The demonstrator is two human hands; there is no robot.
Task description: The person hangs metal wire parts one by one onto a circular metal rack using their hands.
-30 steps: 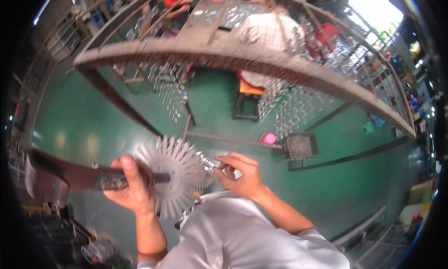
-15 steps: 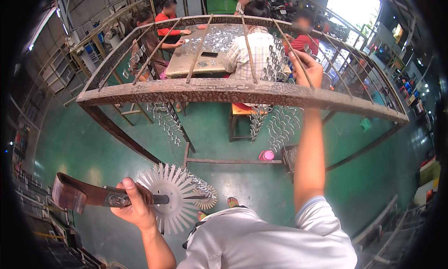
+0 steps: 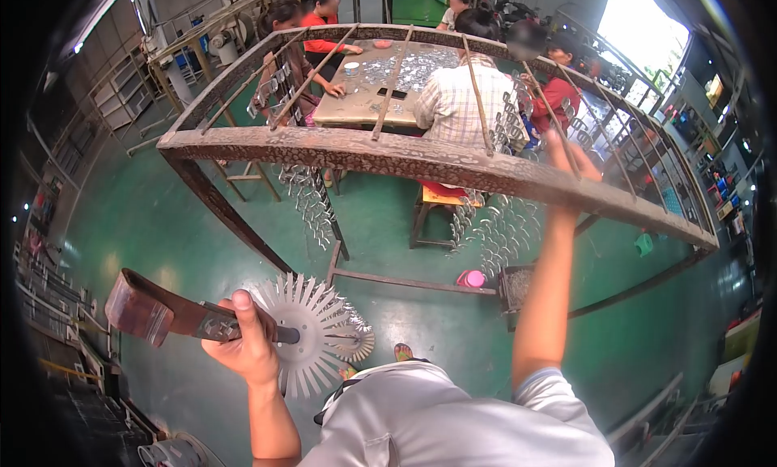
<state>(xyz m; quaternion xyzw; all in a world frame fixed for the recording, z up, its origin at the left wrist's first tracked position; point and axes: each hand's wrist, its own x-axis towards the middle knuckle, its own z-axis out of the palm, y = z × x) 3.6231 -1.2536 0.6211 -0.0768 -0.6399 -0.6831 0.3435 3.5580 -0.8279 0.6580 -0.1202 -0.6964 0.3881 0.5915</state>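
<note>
My left hand (image 3: 247, 350) grips the shank of a metal hanging rack, with the thumb pointing up. Its broad, flat hook (image 3: 144, 309) sticks out to the left, and a disc of radiating metal prongs (image 3: 298, 358) hangs on the other side. A second pronged disc (image 3: 356, 344) shows lower along it, with shiny small parts above. Stretched forward, my right hand (image 3: 573, 163) is at the front rail of a rusty metal frame (image 3: 364, 153), beside a thin crossbar (image 3: 558, 115). Motion smears its fingers. Strings of shiny metal parts (image 3: 307, 204) hang from the frame.
Beyond the frame, several people sit around a table (image 3: 348, 107) covered with small metal pieces, with a dark phone (image 3: 392, 93) on it. A stool (image 3: 437, 204), a pink container (image 3: 471, 278) and a low bar (image 3: 405, 281) are below the frame.
The view has shifted, so the frame and table appear farther right. My right hand has moved slightly right and down along the rail and is blurred. My left hand still holds the rack.
</note>
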